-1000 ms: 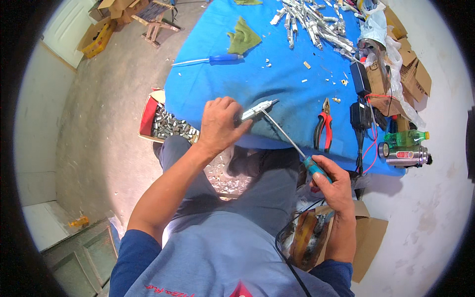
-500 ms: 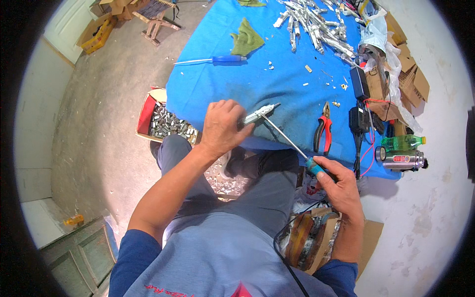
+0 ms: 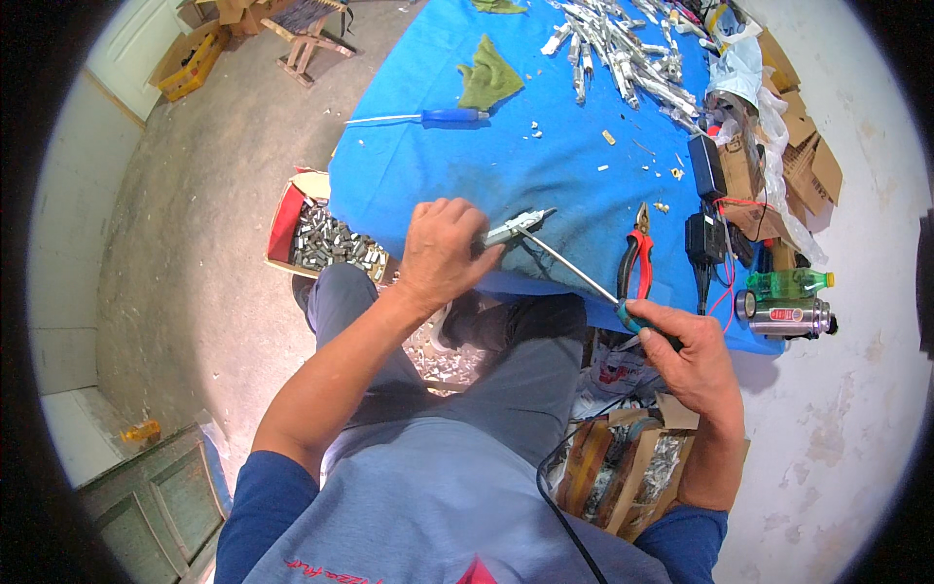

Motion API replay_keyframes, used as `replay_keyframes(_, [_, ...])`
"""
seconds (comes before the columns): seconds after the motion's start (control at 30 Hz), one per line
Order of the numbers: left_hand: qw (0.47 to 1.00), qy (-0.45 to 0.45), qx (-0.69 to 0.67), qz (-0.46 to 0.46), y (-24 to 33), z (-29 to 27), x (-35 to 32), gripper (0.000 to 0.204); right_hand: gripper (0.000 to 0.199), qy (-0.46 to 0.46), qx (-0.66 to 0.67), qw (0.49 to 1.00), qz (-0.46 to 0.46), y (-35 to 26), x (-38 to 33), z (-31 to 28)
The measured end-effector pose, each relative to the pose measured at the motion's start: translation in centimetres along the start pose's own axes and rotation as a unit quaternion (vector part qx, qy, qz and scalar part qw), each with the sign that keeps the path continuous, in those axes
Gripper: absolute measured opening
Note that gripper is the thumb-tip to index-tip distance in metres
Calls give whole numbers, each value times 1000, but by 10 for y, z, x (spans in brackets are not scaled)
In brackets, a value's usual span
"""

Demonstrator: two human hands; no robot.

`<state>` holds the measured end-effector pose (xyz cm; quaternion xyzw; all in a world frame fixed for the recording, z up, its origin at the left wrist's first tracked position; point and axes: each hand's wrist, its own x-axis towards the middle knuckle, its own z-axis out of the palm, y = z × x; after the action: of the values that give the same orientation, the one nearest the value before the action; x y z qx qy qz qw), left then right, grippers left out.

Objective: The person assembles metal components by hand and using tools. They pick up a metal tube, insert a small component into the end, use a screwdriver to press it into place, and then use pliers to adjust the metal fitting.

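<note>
- Blue cloth (image 3: pixel 404 170) covers the table, spreading beyond and to both sides of the fingers, creased and dark-smudged just past the left fingertips.
- Loose heap of slim silvery-white strips (image 3: pixel 623 58), well beyond the fingers of both hands, toward the far end.
- Red-walled cardboard box (image 3: pixel 285 226) filled with small metallic pieces (image 3: pixel 336 243), low and to the left of the left fingers.
- Left hand (image 3: pixel 446 251): fingers curled around one end of a narrow workpiece, thumb on the near side.
- Right hand (image 3: pixel 693 358): fingers wrapped around a handle, thumb laid along it.
- Blue-handled screwdriver (image 3: pixel 446 116), lying beyond the left fingers, untouched.
- Teal-handled screwdriver (image 3: pixel 574 269), gripped by the right fingers, its steel shaft slanting left toward the left fingers; the tip appears to meet the workpiece's side.
- Red-and-black pliers (image 3: pixel 639 243), lying just beyond the right fingers, unheld.
- Silvery-white narrow workpiece (image 3: pixel 512 228), jutting rightward from the left fingers, above the cloth near its edge. Working the tip into its side, probably prying, seems the step in hand; the next move seems to call for a firm left hold and measured right-hand leverage, lest the tip slip.
</note>
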<state>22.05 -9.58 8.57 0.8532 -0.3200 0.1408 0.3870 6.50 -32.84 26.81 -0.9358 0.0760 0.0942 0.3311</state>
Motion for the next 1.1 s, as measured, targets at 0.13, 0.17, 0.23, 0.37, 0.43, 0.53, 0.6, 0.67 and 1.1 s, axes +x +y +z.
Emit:
replay_keyframes(0.13, [1000,1,1,-1,1,-2,0,30,29,-13,0,1000,16,-7,3,-5])
replay_keyframes(0.17, [1000,0,2,0,0,-2,0,30,29,-16,-1,1000,21,-8,4,-4])
replay_keyframes(0.23, [1000,-2,4,1,0,-2,0,30,29,-12,4,1000,20,-10,5,-3])
replay_keyframes(0.37, [1000,1,1,6,0,-1,0,29,29,9,22,1000,-2,-6,4,0])
replay_keyframes(0.43, [1000,0,1,3,1,-1,0,29,29,20,-6,1000,5,-5,4,-1])
replay_keyframes(0.53, [1000,1,4,4,1,-2,0,28,29,16,-18,1000,6,-4,5,-2])
replay_keyframes(0.6, [1000,4,3,5,0,-2,0,28,29,12,-15,1000,6,-5,6,-3])
replay_keyframes(0.67, [1000,2,2,4,-1,-1,-1,28,29,12,-9,1000,9,-7,5,-3])
replay_keyframes(1.1, [1000,2,5,0,1,0,-1,28,28,2,18,1000,4,-5,4,-2])
